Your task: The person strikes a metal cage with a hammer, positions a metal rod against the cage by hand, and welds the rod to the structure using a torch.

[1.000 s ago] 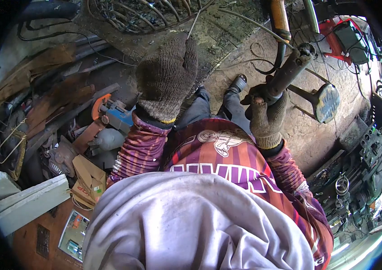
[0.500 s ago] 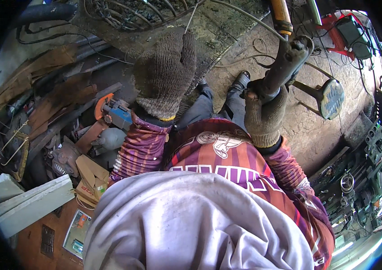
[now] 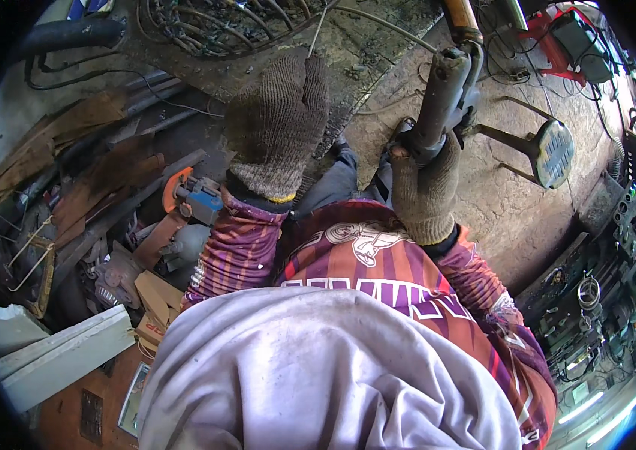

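Note:
My left hand, in a thick dark knitted glove, shows its back and holds a thin metal rod that sticks out past the fingers toward the round metal frame. My gloved right hand is closed round a thick grey tool with a forked head, which looks like a welding electrode holder. The tool points up and away from me. A long pale rod or cable runs leftward from its head. Just beyond the head is a wooden handle.
A small stool and a red stand with a dark box are at right. A blue and orange power tool lies among scrap at left. Metal parts crowd the lower right. My legs are below the dirty work surface.
My right hand has moved left, and the grey tool has swung left with it, now more upright. The left hand with the thin rod has barely moved.

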The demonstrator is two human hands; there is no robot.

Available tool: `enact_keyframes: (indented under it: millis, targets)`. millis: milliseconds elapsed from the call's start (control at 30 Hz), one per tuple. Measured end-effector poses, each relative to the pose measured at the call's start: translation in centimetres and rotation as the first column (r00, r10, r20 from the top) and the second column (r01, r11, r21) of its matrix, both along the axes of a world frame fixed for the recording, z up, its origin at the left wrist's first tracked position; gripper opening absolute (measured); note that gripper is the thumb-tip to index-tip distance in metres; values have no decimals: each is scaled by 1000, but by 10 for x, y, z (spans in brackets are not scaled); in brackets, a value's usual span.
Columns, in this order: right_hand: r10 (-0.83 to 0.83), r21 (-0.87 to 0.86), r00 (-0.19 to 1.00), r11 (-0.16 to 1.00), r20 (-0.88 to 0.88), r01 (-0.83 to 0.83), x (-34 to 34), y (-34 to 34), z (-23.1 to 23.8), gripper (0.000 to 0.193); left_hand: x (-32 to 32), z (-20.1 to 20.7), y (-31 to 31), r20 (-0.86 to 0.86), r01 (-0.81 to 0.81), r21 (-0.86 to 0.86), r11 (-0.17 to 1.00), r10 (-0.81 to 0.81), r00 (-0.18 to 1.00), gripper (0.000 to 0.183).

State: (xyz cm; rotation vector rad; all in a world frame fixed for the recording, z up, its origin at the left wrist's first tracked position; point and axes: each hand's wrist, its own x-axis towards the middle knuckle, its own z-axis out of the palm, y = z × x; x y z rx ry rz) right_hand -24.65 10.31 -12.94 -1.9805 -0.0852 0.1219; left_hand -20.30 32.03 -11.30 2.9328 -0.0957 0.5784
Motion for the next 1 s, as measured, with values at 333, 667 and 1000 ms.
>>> enact_keyframes:
  millis: [333,667,1000]
  targets:
    - [1,419,1000,908,-14,6,1,1,-28,60,1,3,0,39,-23,-183,983,30,999,21]
    - [-42,419,991,908,128,-16,38,-31,-25,53,-5,19,-11,-88,-119,-248,961,100,991,19]
    - [-266,533,955,831,132,158,82,-58,-2,61,25,35,-95,-271,-183,-833,523,-97,958,26]
